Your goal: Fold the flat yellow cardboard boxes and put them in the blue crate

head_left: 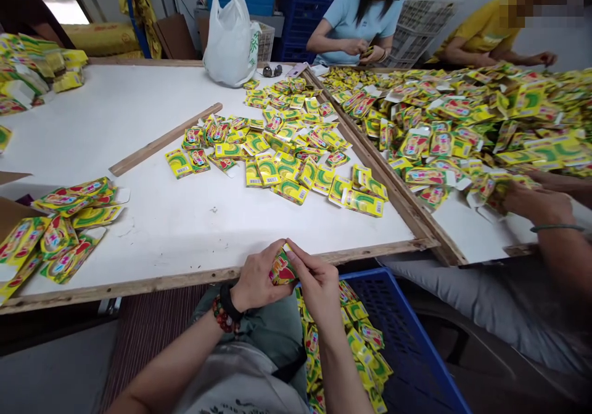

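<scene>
A small yellow-green printed box with red lettering is held between both hands, just over the table's near wooden edge. My left hand wraps round its left side, fingers closed. On its upper right corner, my right hand pinches with thumb and fingertips. Beyond them, a loose pile of like boxes lies on the white table. Below my right forearm, a blue plastic crate holds many more such boxes.
A wooden strip lies on the table, and a wooden divider separates the larger heap at right. Flattened boxes lie at left. A white plastic bag stands at the back. Co-workers sit across and at right, one co-worker's hand near the heap.
</scene>
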A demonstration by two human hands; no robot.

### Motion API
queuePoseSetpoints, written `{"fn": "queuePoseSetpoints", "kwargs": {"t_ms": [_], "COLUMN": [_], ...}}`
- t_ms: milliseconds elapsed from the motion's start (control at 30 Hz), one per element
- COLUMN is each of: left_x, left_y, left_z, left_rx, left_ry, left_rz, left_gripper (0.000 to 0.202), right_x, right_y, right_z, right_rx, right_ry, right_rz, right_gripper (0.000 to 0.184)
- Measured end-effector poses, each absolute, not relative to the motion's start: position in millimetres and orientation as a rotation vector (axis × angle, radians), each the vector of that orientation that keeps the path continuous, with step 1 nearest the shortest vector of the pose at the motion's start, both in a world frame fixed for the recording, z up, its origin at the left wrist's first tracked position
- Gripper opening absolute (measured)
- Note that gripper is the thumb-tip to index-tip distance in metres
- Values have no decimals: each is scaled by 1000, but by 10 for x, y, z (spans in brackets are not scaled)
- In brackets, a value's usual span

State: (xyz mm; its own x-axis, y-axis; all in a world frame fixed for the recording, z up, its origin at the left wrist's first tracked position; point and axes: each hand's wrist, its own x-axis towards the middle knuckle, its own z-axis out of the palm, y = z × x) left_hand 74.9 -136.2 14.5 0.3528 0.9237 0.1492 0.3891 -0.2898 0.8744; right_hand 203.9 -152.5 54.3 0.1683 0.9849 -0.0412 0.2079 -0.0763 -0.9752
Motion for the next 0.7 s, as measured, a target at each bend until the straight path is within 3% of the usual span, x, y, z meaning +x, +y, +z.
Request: {"fn": "queuePoseSetpoints", "kwargs": {"t_ms": [200, 300, 400, 467, 533, 600, 700], "left_x": [777, 772, 651, 521, 406, 358, 433], "left_y": [-1380, -1420, -1300, -1022, -572, -26, 693], "left_z": [85, 130, 256, 348, 409, 421, 353], "left_rx": [1790, 1785, 1898, 2043, 2182, 2189, 2104], "left_ry": [1135, 1148, 1009, 944, 1118, 1515, 1743], "left_rz": [917, 902, 795, 685, 616, 524, 595], "left_gripper": [59, 59, 64, 55, 41, 46, 53], "right_x": [1884, 1921, 2232, 2563, 2854, 2964, 2709], "right_y": [-1592, -1581, -1678, -1781, -1813, -1687, -1127], "right_z": [468, 478, 560, 594, 570, 493, 345], "right_rx": [-1359, -1329, -1514, -1727, -1923, -1963, -1788], "right_ry": [-1543, -1506, -1392, -1410, -1569, -1735, -1890], "right_rz": [703, 783, 829, 728, 633, 591, 662], "right_gripper": [35, 29, 33, 41, 45, 47, 51]}}
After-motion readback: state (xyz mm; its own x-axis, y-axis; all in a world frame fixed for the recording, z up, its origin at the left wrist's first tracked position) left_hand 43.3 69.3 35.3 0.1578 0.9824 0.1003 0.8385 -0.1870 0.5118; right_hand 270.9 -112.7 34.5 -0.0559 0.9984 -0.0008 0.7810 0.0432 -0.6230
